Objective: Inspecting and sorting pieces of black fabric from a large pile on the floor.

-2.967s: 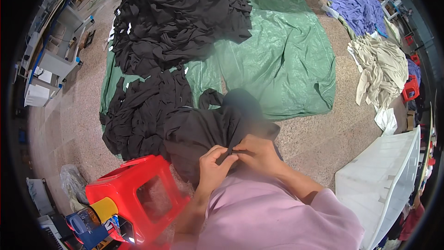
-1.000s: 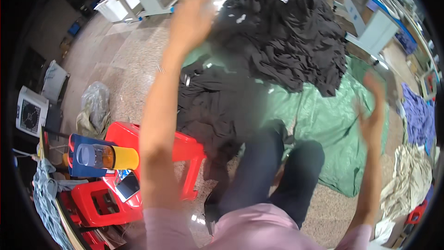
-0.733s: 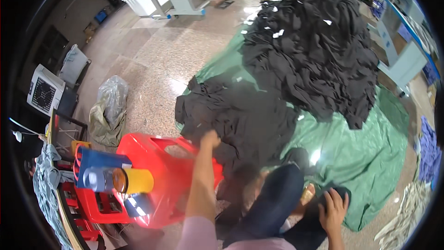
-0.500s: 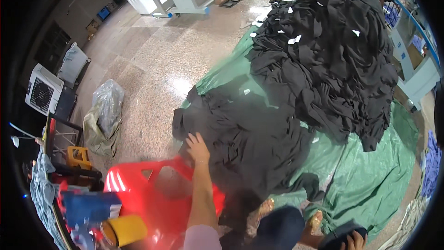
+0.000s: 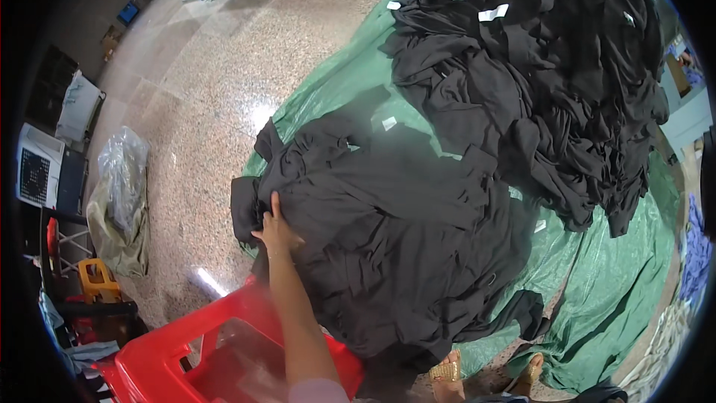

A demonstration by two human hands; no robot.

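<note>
My left hand (image 5: 280,236) rests on the left part of a spread heap of black garments (image 5: 403,231). Its visible fingers are stretched apart against the dark cloth beside a folded-over edge; no cloth is plainly gripped. My left forearm crosses above a red plastic stool-like piece (image 5: 250,302) with cut-out openings. My right hand is out of sight. The black garments lie on a green plastic sheet (image 5: 328,86), and a small white tag (image 5: 389,124) shows near their far side.
A taller mound of black garments (image 5: 514,75) with white tags rises at the far right. Left on the speckled floor (image 5: 201,127) stands a sack with clear plastic (image 5: 123,179), near a yellow stool (image 5: 98,280). My sandalled feet (image 5: 446,367) are at the lower edge. Purple cloth (image 5: 695,254) lies far right.
My left hand has come down onto the garments' left edge, its fingers now against the cloth. The view has shifted downward, and my right hand, earlier at the lower right, has left it.
</note>
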